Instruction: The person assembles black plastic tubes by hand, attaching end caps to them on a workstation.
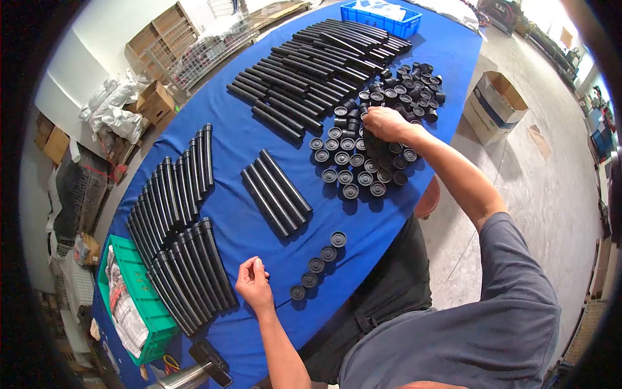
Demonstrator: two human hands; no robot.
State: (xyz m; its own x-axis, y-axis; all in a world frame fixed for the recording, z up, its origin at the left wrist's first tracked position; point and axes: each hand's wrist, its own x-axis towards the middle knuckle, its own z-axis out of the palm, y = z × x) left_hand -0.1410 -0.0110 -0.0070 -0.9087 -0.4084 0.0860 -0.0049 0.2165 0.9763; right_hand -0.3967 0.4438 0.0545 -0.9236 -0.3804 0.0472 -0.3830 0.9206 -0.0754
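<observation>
My right hand reaches into a loose pile of round black plastic caps, its curled fingers closed at a black cap on the pile's left side. The palm hides some of the caps beneath it. My left hand hovers near the table's front, fingers curled in with nothing visible in them. Just right of it, several caps lie in a slanting row. Beyond that row, several plain black tubes lie side by side.
Many black tubes are stacked at the back of the blue-covered table. Capped tubes lie in rows at left, beside a green crate. A blue crate stands at the far end; a cardboard box is on the floor.
</observation>
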